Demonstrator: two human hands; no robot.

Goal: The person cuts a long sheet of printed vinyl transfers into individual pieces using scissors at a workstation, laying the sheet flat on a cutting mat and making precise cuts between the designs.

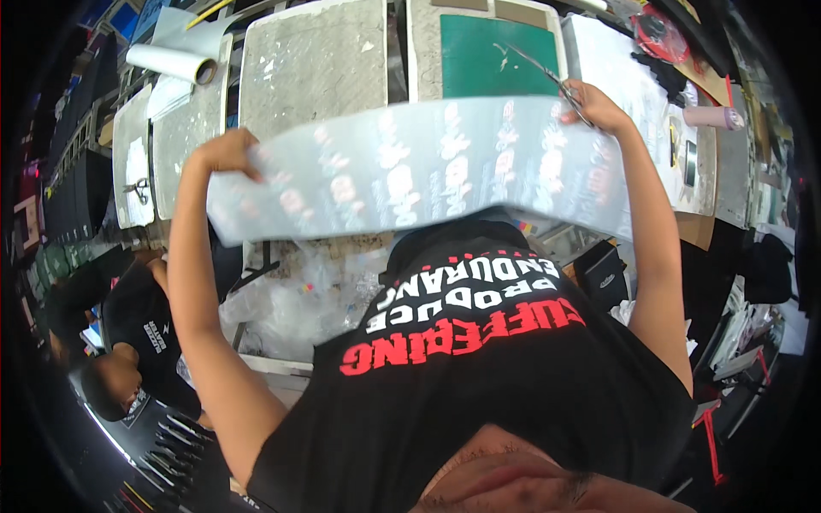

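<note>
A long translucent sheet of film (368,141) with rows of repeated printed lettering stretches across in front of my chest. Its left end is gripped by my left hand (227,154), fingers closed over the upper edge. At the upper right edge, my right hand (596,109) is closed around a pair of scissors (547,72), whose blades point up and left over a green cutting mat (492,56). The right hand also appears to pinch the sheet's edge, though the fingers partly hide the contact. The sheet sags toward my shirt and is slightly blurred.
Pale worn boards (312,60) lie beyond the sheet. A white roll (171,64) rests at far left, with black-handled scissors (138,191) nearer. Crumpled clear plastic (299,299) lies below the sheet. Another person (141,316) is at left. A pinkish roll (712,117) sits at right.
</note>
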